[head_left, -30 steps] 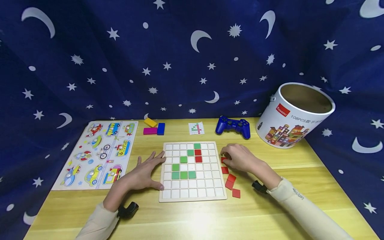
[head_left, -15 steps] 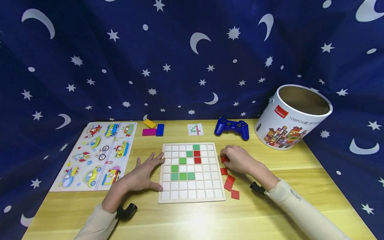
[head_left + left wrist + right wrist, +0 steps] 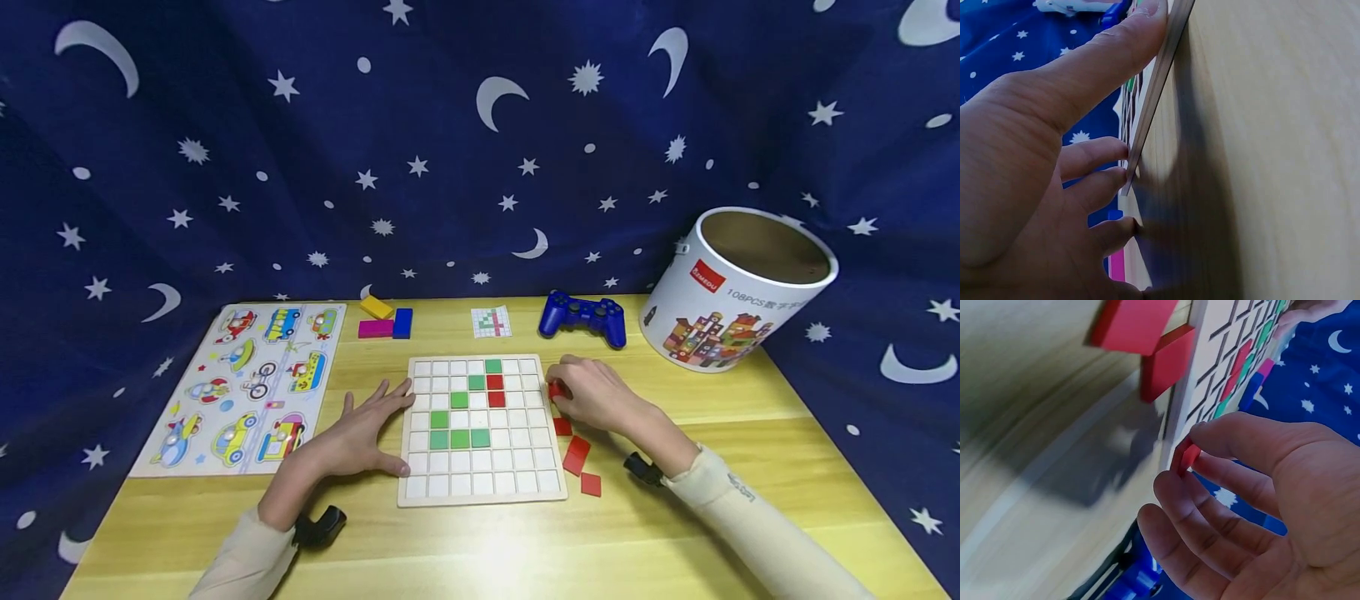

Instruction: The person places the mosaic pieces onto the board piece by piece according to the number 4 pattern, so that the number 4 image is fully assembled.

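Observation:
A white grid board point(image 3: 480, 485) lies in the middle of the table, with several green tiles point(image 3: 459, 438) and two red tiles point(image 3: 495, 390) set in it. My left hand point(image 3: 369, 427) rests flat against the board's left edge point(image 3: 1159, 81), fingers straight, thumb along the frame. My right hand point(image 3: 587, 392) is at the board's right edge and pinches a small red tile point(image 3: 1184, 457) between thumb and forefinger. Loose red tiles point(image 3: 576, 455) lie on the table just below that hand, also seen as red tiles point(image 3: 1141, 328) in the right wrist view.
A vehicle puzzle board point(image 3: 247, 383) lies at the left. Yellow, pink and blue blocks point(image 3: 384, 320), a small pattern card point(image 3: 491, 321) and a blue game controller point(image 3: 583, 317) sit behind the grid board. A large white cardboard tub point(image 3: 731, 292) stands at the back right.
My right hand has lifted a red tile from the loose pile and moved slightly up and left to the board's right edge. The left hand has stayed put.

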{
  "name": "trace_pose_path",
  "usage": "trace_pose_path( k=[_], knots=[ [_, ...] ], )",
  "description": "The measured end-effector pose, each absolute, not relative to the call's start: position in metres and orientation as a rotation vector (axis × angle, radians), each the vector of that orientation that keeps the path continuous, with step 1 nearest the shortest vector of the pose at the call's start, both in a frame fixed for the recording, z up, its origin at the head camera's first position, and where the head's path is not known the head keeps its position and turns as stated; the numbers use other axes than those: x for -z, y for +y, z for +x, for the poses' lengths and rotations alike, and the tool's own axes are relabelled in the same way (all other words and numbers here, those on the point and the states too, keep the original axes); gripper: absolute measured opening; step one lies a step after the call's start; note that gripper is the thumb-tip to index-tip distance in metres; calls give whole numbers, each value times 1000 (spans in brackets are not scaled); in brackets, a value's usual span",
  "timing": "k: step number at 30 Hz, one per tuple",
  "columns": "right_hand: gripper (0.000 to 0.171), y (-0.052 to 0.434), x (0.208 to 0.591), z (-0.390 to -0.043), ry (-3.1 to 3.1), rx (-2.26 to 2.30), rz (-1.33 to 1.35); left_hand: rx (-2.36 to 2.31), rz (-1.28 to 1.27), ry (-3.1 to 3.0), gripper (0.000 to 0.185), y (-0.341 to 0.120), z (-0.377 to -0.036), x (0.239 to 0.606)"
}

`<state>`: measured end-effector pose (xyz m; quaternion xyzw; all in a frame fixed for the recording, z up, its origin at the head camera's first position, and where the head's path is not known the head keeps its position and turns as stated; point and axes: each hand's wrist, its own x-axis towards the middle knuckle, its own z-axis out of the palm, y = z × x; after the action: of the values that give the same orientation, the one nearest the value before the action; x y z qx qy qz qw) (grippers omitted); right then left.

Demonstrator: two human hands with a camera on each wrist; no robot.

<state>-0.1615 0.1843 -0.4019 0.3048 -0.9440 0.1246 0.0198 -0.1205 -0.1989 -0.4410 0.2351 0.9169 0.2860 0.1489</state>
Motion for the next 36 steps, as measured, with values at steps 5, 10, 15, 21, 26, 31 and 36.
trace_pose_path(
  k=[5,10,15,21,26,31,36],
  knots=[
    [21,177,397,-158,-2927,-393,963,-822,674,2640,104,-198,-121,440],
    [20,167,396,-153,-2926,-414,980,-831,663,2633,104,-198,-120,440],
    [20,158,396,-150,-2917,-412,1018,-825,641,2628,105,-197,-120,440],
    [21,147,398,-146,-2911,-426,1070,-823,636,2627,105,-196,-120,439],
    [20,139,401,-142,-2911,-443,1104,-819,639,2625,105,-194,-121,439],
    [22,128,405,-141,-2900,-476,1151,-804,628,2633,105,-195,-120,440],
    [20,119,408,-140,-2883,-478,1166,-806,637,2638,105,-196,-120,440]
  ],
)
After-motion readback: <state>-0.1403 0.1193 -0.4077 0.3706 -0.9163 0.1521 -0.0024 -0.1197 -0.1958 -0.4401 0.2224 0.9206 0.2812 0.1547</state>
